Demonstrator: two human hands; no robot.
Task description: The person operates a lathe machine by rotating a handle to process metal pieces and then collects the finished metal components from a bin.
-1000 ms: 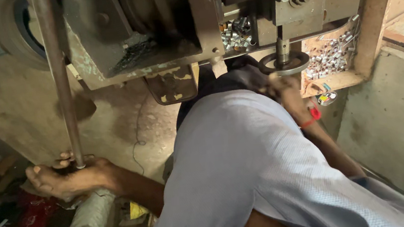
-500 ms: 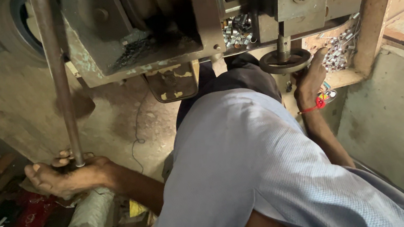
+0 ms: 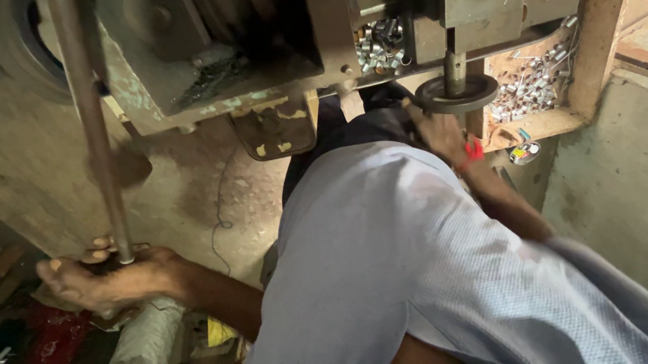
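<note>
1. The person's left hand (image 3: 101, 278) is down low on the left, its fingers wrapped shut around the bottom end of a long metal rod (image 3: 89, 126) that stands nearly upright in front of the machine (image 3: 245, 46).
2. The right hand (image 3: 441, 131) reaches up under the machine, touching or just below a dark round disc (image 3: 457, 94) on a short vertical shaft. A knee in light blue trousers (image 3: 397, 263) hides most of that hand, so I cannot tell whether its fingers are together or apart.
3. Just beside the disc, a wooden tray (image 3: 531, 130) holds a heap of small shiny metal rings (image 3: 530, 84); more rings (image 3: 378, 44) sit inside the machine, left of the shaft.
4. How far along the work is, I'd judge mid-run: plenty of rings are already piled up, and both hands are on the machine's working parts. I cannot tell which rings are finished.
5. White sacks (image 3: 145, 345) and red cloth (image 3: 37, 356) lie on the floor under the left hand.
</note>
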